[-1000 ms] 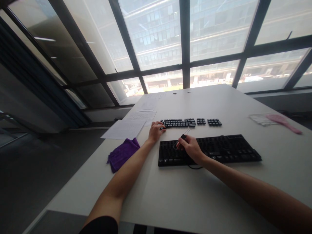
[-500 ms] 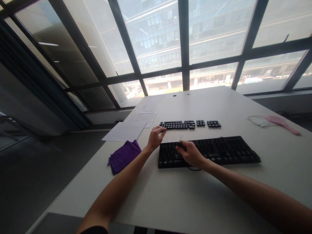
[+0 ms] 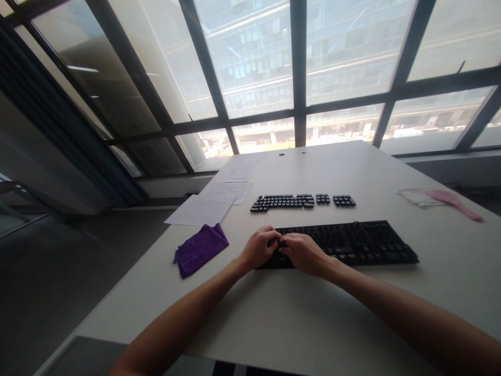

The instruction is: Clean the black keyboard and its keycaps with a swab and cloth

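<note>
A black keyboard (image 3: 352,243) lies on the white table in front of me, many of its keycaps off. Over its left part, my left hand (image 3: 262,246) and my right hand (image 3: 304,253) meet at the fingertips. My right hand is closed; the wire keycap puller it held half a second ago is hidden by the fingers now. My left hand's fingers are pinched together, and what they hold cannot be made out. Beyond the keyboard, loose black keycaps (image 3: 285,201) stand in rows, grouped like a keyboard layout.
A folded purple cloth (image 3: 201,249) lies left of the keyboard. Sheets of paper (image 3: 201,209) lie along the table's left edge. At the right are a pink brush-like object (image 3: 454,202) and a clear plastic bag (image 3: 415,196). Large windows stand behind the table (image 3: 324,167).
My left hand has come back from the left end of the keycap rows to my right hand above the keyboard. The puller's wire prongs, upright before, no longer show.
</note>
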{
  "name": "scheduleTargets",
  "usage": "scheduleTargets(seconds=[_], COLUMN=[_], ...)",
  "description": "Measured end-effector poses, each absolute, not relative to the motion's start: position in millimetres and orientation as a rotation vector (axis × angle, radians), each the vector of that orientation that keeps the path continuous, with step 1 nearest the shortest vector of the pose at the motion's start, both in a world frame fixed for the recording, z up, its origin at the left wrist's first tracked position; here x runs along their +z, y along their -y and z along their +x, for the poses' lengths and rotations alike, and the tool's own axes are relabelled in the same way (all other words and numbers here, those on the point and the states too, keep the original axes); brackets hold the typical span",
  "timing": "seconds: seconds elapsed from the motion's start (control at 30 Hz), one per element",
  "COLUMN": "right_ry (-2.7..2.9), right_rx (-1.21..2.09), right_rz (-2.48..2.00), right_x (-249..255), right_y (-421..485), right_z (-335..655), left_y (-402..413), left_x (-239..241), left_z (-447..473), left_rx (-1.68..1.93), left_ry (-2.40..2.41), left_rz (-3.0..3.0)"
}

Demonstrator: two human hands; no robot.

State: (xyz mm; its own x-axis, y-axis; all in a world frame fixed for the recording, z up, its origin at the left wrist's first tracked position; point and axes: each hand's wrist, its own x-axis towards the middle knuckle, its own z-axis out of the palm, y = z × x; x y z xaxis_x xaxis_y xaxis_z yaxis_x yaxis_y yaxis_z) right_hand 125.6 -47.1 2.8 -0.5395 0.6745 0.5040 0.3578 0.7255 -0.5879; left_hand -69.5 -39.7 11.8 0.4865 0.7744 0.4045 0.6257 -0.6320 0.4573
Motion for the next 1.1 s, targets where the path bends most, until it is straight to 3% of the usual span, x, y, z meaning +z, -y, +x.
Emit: scheduleTargets(seconds=[0.2, 0.53, 0.87, 1.1], right_ry=[2.028, 1.776, 1.683, 1.653], right_rx=[0.714, 1.008, 0.921, 0.920], right_rz=[-0.819, -0.898, -0.960, -0.961], right_x=[0, -2, -5, -3], right_y=[47, 38, 38, 36], right_z=[125, 127, 122, 122], left_y=[56, 55, 56, 56], left_x=[18, 3, 7, 4], left_z=[-71, -62, -61, -61], left_rx=[0.652, 0.791, 1.035, 1.019], left_ry=[-1.042, -1.251, -1.211, -1.115], left_rz=[2.483, 2.319, 2.267, 2.564])
